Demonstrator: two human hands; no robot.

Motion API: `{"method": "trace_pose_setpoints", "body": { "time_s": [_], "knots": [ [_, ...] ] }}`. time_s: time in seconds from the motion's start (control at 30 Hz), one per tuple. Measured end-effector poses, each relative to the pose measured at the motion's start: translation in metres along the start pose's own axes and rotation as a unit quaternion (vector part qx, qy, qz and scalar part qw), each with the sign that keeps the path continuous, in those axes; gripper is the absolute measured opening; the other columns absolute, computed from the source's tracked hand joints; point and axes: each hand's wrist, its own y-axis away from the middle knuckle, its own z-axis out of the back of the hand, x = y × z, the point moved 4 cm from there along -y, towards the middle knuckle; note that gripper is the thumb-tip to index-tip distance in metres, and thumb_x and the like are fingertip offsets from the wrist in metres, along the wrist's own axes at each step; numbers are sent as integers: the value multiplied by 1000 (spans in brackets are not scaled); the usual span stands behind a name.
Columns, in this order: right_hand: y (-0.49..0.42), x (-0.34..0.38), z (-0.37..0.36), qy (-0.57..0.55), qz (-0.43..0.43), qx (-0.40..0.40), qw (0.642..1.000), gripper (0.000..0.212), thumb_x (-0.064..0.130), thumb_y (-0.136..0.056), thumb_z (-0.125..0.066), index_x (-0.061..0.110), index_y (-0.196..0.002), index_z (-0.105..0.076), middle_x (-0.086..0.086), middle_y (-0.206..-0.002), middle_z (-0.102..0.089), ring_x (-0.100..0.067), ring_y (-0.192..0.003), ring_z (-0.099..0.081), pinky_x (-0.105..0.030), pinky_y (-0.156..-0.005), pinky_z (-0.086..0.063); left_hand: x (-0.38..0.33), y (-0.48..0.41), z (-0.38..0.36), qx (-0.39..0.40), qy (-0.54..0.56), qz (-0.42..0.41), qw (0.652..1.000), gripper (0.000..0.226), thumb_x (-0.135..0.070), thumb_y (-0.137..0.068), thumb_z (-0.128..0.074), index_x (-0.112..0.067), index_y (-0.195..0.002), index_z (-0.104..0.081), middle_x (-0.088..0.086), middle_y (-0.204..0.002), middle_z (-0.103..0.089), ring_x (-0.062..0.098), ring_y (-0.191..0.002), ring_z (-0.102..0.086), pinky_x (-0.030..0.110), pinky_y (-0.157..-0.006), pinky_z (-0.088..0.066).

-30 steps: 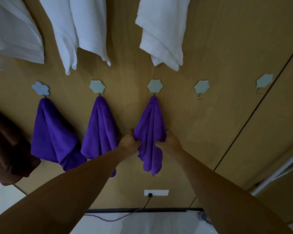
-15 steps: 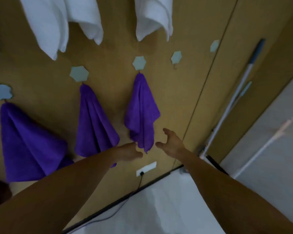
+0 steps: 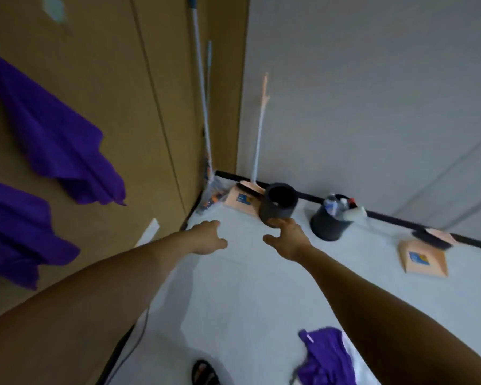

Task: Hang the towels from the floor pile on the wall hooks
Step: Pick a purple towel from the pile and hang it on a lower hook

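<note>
On the pale floor [image 3: 247,301] close to the person's feet, the crumpled purple towel pile [image 3: 325,357] lies beside the right forearm, well back from the fingers. Both the left hand [image 3: 208,237] and right hand [image 3: 288,240] reach forward empty, fingers loosely spread; the right arm looks nearer.

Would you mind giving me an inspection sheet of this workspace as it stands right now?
Surface: pale floor meeting a wooden wall.
Job's things: purple towels hang on the wooden wall; towel pile lies on the floor, lower right.
Clutter: black bin; second bin holding bottles; peach dustpan; long handle leaning in the corner; sandal.
Hands: left hand and right hand open, holding nothing.
Cables: dark cable along the wall base.
Surroundings: grey wall; wall socket.
</note>
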Motion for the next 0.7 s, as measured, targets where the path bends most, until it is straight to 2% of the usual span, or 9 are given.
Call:
{"method": "trace_pose_setpoints", "body": {
  "time_s": [0.13, 0.3, 0.4, 0.53, 0.7],
  "knots": [
    [70, -86, 9, -35, -80, -40, 995, 52, 41, -91, -59, 26, -139, -48, -5, -149, -37, -27, -130, -43, -35, -100, -42, -73, 6, -55, 41, -61, -52, 996, 80, -46, -87, -54, -16, -152, -16, 8, -155, -25, 29, -133, -37, 39, -106, -38],
    [179, -185, 1, -77, -184, -53, 979, 51, 39, -90, -59, 24, -138, -50, -10, -146, -39, -29, -132, -41, -37, -108, -37, -157, 41, -146, 96, -109, -113, 983, 76, -42, -89, -54, -15, -151, -20, 9, -156, -24, 30, -136, -34, 38, -107, -35],
    [232, -235, -8, -96, -242, -48, 964, 52, 37, -89, -59, 22, -138, -50, -12, -145, -41, -30, -131, -42, -36, -108, -37, -194, 62, -203, 128, -124, -141, 974, 74, -41, -89, -54, -16, -150, -21, 9, -155, -26, 30, -136, -35, 36, -105, -36],
    [266, -286, -28, -111, -280, -27, 953, 52, 35, -91, -59, 20, -139, -47, -13, -142, -45, -30, -126, -48, -36, -104, -40, -221, 72, -266, 163, -146, -165, 962, 74, -42, -89, -54, -15, -150, -22, 10, -154, -28, 30, -135, -37, 39, -107, -36],
    [266, -336, -64, -151, -319, 0, 936, 52, 35, -91, -58, 14, -137, -48, -10, -130, -57, -28, -115, -57, -35, -94, -47, -227, 42, -324, 193, -160, -145, 957, 73, -41, -88, -56, -15, -149, -25, 10, -152, -32, 29, -132, -40, 34, -105, -38]
  ]
}}
